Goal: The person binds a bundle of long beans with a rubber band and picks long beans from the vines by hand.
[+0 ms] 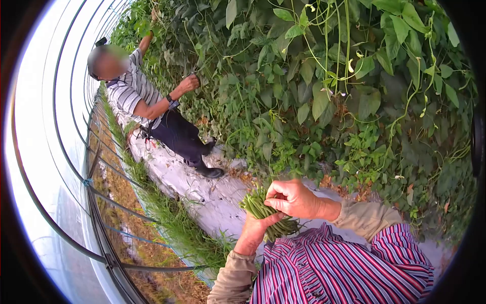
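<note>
In front of my striped clothing, my left hand [257, 227] is closed around a thick bundle of long green beans [260, 203]. The bundle's lower part [281, 229] bulges out beyond my fingers. My right hand [292, 198] comes in from the right with thumb and fingertips pinched together against the top side of the bundle. What that pinch holds is too small to make out. Tan sleeves [363, 219] cover both my forearms.
A wall of climbing bean vines [304, 96] fills the upper right, with long pods [347, 40] hanging down. Another person [139, 93] stands on the pale ground sheet [212, 202], one hand raised into the vines. Grass [187, 228] and curved greenhouse pipes [63, 109] run along the left.
</note>
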Demonstrator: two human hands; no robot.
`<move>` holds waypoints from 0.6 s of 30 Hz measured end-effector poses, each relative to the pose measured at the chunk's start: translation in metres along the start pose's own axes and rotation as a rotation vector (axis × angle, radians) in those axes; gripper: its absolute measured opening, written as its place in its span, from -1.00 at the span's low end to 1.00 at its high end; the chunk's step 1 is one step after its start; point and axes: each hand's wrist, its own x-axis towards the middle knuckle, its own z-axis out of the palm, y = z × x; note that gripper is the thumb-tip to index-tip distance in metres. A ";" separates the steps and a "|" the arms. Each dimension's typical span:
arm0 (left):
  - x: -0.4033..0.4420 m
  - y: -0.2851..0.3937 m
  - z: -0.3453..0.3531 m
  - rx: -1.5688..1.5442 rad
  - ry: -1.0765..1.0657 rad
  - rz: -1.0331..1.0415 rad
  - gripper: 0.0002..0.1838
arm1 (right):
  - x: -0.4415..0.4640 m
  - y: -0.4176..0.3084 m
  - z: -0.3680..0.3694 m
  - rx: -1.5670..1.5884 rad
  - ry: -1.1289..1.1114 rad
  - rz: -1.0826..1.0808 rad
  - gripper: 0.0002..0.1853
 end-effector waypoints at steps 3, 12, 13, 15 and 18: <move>-0.003 -0.003 0.001 -0.024 0.003 -0.040 -0.49 | -0.004 0.002 0.001 0.016 -0.010 0.039 -0.89; -0.010 -0.016 -0.002 -0.126 -0.064 -0.071 -0.51 | -0.013 -0.005 0.004 0.317 -0.034 0.296 -0.90; -0.010 -0.018 -0.002 -0.147 -0.074 -0.069 -0.53 | -0.013 -0.006 0.004 0.387 -0.037 0.387 -0.90; -0.009 -0.018 0.000 -0.166 -0.085 -0.062 -0.54 | -0.013 -0.008 0.003 0.391 -0.037 0.408 -0.90; -0.008 -0.019 0.000 -0.204 -0.109 -0.084 -0.59 | -0.016 0.002 0.007 0.417 0.005 0.430 -0.90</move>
